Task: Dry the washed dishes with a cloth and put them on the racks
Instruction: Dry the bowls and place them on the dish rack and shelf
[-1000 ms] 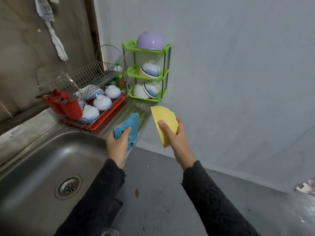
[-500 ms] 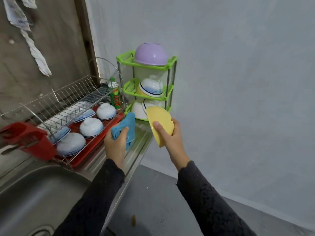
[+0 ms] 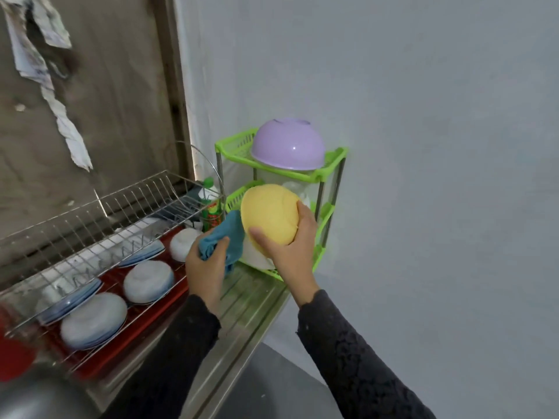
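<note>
Soft, even light, no hard shadows, across the wide-angle head view; the grey wall [image 3: 438, 116] was flatly lit. A small highlight glinted on the purple bowl [image 3: 287, 145], and a green tint showed on the steel drainboard [image 3: 257, 294]. Blur smeared the red holder [image 3: 15, 355] & sink [image 3: 36, 394] at btm left. Wire dish rack [image 3: 90, 225] lines bowed nr the edge; centre was fairly sharp.

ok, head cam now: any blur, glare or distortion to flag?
Head view: motion blur smears the upturned bowls on the wire rack and the lower-left corner; the yellow bowl and the right hand holding it read sharper. Head view: soft flat light, only a faint sheen on the purple bowl; verticals lean, wide-angle.
</note>
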A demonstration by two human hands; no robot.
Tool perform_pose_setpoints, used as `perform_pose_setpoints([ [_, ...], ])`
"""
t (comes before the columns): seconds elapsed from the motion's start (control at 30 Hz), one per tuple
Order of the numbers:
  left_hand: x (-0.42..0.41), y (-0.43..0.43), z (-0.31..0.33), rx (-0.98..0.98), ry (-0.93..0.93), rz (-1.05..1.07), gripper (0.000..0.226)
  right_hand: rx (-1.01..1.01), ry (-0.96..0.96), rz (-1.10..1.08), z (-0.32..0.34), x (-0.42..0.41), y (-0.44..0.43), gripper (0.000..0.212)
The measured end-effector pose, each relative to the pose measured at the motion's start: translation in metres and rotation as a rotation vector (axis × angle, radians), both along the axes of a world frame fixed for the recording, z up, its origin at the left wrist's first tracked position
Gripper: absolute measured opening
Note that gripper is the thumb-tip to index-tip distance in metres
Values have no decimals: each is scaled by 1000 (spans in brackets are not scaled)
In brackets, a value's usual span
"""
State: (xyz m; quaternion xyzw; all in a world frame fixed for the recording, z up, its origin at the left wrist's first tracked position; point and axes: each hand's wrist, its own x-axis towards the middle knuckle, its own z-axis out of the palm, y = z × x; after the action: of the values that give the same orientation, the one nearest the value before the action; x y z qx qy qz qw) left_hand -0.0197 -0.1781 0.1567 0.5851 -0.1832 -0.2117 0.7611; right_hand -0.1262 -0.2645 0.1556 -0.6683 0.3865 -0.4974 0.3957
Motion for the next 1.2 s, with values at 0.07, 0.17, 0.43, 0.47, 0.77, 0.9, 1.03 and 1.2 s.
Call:
perform_pose_setpoints([
  [0.07,8,-13,-2,-4,-6,58,16,-73,69,-15,-4,14,-19,114],
  [0.17,20,-26,-8,3,4,78,19,-172,144,-87,-11,31,-43,114],
  [0.43,40,-44,-11,11,3,93,23,-91,360,-196,-18,58,-130,95],
  [0.47,42,-45,-13,12,3,94,22,-47,400,-182,-22,58,-136,91],
  [0.77,47,-47,-32,71,-5,183,29,-446,390,-217,-42,75,-106,70],
  [0.9,45,-38,-38,104,-30,208,24,-596,315,-53,-51,86,-88,59],
  [1.03,44,-11,-50,148,-58,244,19,-611,287,124,-71,96,-61,53],
  [1.2,48,22,-60,179,88,308,25,-539,323,369,-100,104,-30,53],
])
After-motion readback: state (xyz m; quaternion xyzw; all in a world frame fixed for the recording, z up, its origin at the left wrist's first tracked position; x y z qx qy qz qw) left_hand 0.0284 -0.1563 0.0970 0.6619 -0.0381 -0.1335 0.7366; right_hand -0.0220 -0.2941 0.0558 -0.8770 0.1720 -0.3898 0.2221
